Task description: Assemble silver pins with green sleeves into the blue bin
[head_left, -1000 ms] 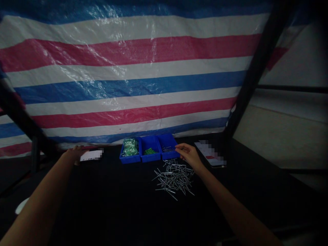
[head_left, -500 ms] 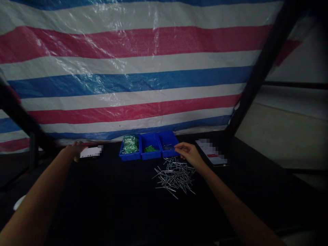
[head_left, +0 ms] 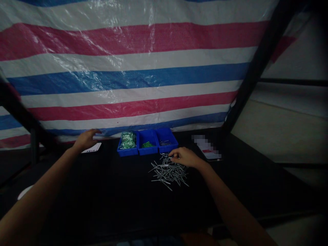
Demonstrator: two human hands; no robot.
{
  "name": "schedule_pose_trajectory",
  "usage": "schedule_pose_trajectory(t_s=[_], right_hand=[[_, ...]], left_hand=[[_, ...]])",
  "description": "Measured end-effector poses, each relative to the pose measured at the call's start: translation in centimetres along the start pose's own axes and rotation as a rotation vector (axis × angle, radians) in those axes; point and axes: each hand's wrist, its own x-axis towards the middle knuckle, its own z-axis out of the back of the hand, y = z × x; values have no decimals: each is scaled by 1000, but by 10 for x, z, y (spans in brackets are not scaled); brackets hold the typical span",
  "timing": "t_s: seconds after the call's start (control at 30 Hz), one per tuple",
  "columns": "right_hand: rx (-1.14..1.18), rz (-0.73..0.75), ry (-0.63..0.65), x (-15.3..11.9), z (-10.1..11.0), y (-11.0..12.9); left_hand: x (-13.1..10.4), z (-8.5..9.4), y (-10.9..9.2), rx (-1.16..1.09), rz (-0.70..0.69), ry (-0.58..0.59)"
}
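My right hand [head_left: 186, 157] is over the upper edge of a pile of thin silver metal rods [head_left: 170, 174], its thumb and fingers drawn together at the rods. Whether a rod is between the fingertips is too dark and small to tell. My left hand [head_left: 87, 140] is raised over a flat white-screened device [head_left: 93, 148] at the left, fingers stretched out and holding nothing. Behind the pile, the right blue bin [head_left: 166, 135] contains a few rods. Small green pieces [head_left: 147, 145] lie in the middle blue bin [head_left: 147, 135].
The left blue bin [head_left: 127, 152] holds green items in clear plastic wrapping [head_left: 128, 140]. A tablet-like device [head_left: 207, 148] lies right of the bins. A striped plastic sheet [head_left: 128, 82] hangs behind the black table [head_left: 115, 198], between dark frame posts [head_left: 249, 75].
My right hand has come down from the right bin's front edge to the rods. My left hand has lifted off the white-screened device and moved right. The view has shifted slightly.
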Motion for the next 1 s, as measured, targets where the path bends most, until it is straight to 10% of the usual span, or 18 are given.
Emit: schedule_pose_trajectory(t_s=[0.23, 0.33, 0.53, 0.73, 1.0], right_hand=[[-174, 43, 5, 0, -7, 14], [-232, 61, -19, -2, -8, 20], [-77, 129, -99, 1, -6, 18], [465, 59, -165, 9, -8, 14], [685, 5, -81, 8, -13, 18]], left_hand=[[-12, 22, -160, -743, 81, -826], [-19, 14, -219, -982, 128, -949], [-34, -35, -283, -1168, 99, -580], [-46, -63, -285, -1098, -31, -201], [-48, -73, -295, -1347, -78, 17]])
